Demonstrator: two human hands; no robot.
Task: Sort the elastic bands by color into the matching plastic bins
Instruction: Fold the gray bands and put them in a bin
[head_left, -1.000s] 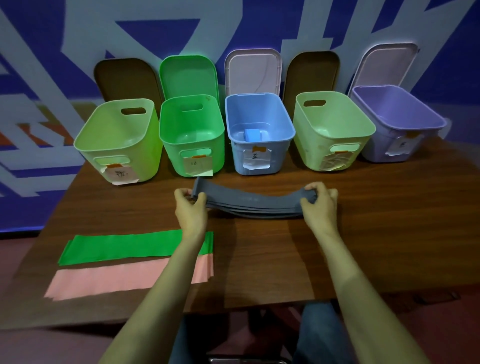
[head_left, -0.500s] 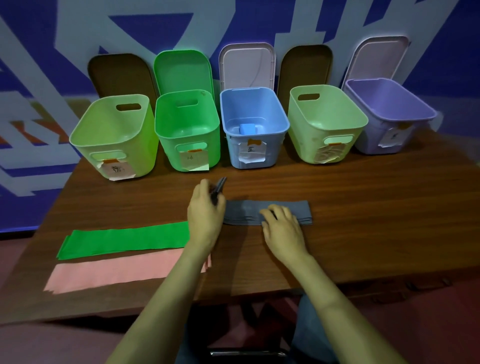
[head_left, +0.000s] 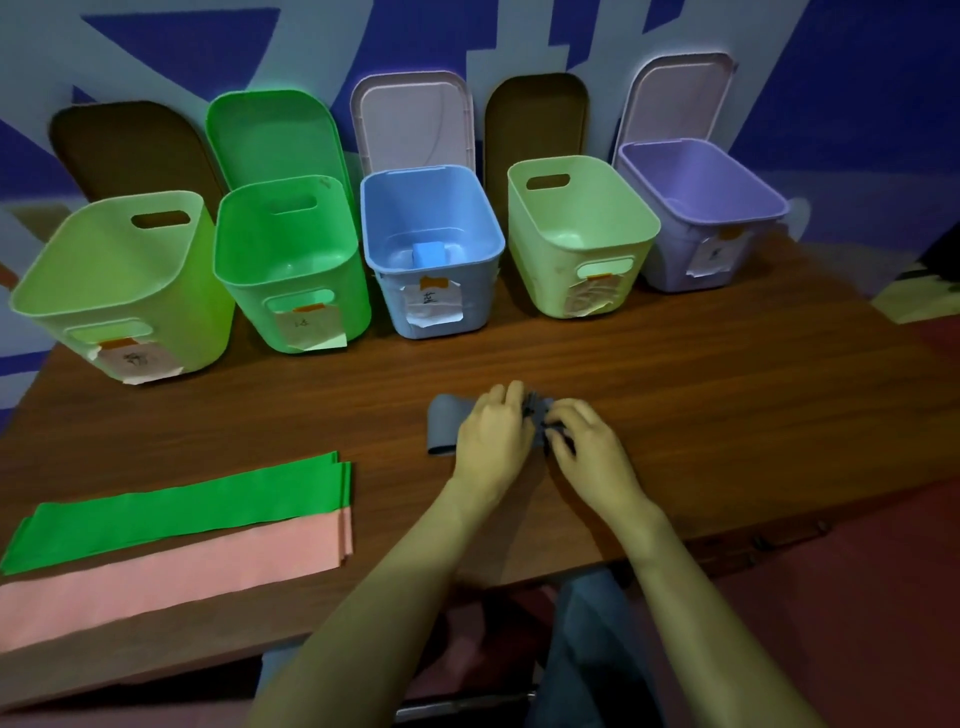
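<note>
We saw the grey elastic band (head_left: 444, 423) lying folded into a short, thick bundle on the wooden tabletop (head_left: 675, 389), in front of the blue bin (head_left: 470, 291) and well apart from the row of bins. Its matte slate-grey surface showed only at the left end, where the fold curved round; the rest was hidden under the two hands. The left hand (head_left: 491, 441) lay on top of it with fingers curled down over the far edge, gripping the bundle. The right hand (head_left: 592, 449) met it just beside, fingertips bent and pinching the dark layered edges of the same band. That spot was blurred, so we could not count the layers.

To the left, near the front edge, the green elastic band (head_left: 182, 506) lay flat and long, and the pink elastic band (head_left: 171, 577) lay flat alongside it, the two touching along one edge.

At the back stood five bins in a row: a lime-green bin (head_left: 62, 280), a green bin (head_left: 244, 260), the blue bin, a pale green bin (head_left: 524, 228) and a purple bin (head_left: 753, 202). A small blue folded piece (head_left: 430, 253) sat on the blue bin's floor. Each bin carried a paper label (head_left: 434, 306) on its front, and lids (head_left: 270, 135) leaned upright behind them.
</note>
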